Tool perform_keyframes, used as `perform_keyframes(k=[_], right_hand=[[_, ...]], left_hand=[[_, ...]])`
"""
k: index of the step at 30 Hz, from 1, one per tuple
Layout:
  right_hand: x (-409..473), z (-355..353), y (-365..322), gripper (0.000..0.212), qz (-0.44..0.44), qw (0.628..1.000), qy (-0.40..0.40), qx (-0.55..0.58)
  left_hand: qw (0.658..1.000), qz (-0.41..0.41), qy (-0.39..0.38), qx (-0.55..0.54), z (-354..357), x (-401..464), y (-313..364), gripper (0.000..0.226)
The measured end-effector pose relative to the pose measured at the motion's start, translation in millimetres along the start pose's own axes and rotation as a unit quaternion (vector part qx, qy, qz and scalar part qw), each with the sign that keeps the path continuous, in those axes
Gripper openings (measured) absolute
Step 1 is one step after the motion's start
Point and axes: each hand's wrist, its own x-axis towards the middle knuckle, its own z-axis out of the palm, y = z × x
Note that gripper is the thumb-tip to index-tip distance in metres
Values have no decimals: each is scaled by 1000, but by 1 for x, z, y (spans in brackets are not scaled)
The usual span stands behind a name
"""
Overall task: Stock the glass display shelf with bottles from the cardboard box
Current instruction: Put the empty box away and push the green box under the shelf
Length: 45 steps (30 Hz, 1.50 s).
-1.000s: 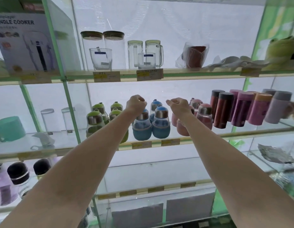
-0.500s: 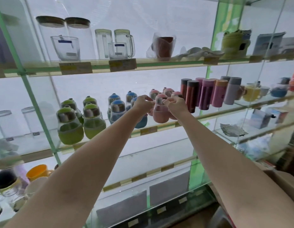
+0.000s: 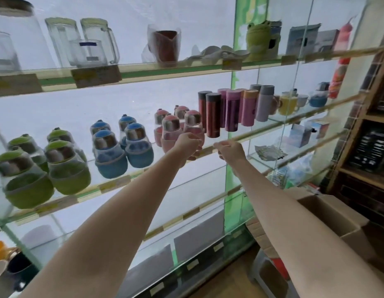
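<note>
**A:** What do the two hands show?

**B:** The left hand (image 3: 187, 143) reaches to the middle glass shelf (image 3: 259, 130), its fingers curled against the lower part of a front pink bottle (image 3: 193, 131). Whether it truly grips the bottle cannot be told, since the hand hides the contact. The right hand (image 3: 230, 150) hangs just in front of the shelf edge, fingers loosely bent, holding nothing.

**A:** Where do the bottles stand?

**B:** The pink bottles stand in a small cluster on the middle shelf. To their left is a group of blue bottles (image 3: 122, 143), and farther left a group of green bottles (image 3: 47, 166). To the right of the pink ones stand tall flasks (image 3: 232, 108) in dark red, purple, pink and grey, close together and upright.

**A:** And the box?

**B:** The cardboard box (image 3: 328, 214) sits open at lower right, beside the right forearm. The shelf above carries glass mugs (image 3: 96, 41) and a green frog toy (image 3: 258, 35).
</note>
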Motion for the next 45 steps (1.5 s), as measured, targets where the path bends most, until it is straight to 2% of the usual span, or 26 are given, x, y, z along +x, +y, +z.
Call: perform_keyframes(k=[9,13,15,19,26,36,41,45], right_hand=[[33,-51,64,35,56,998,8,-32],[37,-77,101,28,81,996,26,-37],[35,-89,124,22,101,994,30,-37],[31,-110,165,27,139,989,39,-36],[35,-130,228,21,209,972,104,-23],[23,-127,328,30,320,928,183,-53],[18,-111,368,30,354,900,253,-37],[15,-98,395,22,387,857,337,39]], left_hand=[[997,-35,-73,7,93,31,-17,19],[993,-54,-101,10,135,37,-37,22],[991,-62,-117,10,154,40,-46,16],[985,-83,-151,14,187,45,-63,10],[965,-112,-233,48,252,75,-104,9],[919,-139,-350,118,340,128,-183,21],[904,-101,-382,162,361,146,-223,23],[889,-64,-405,204,372,153,-255,19]])
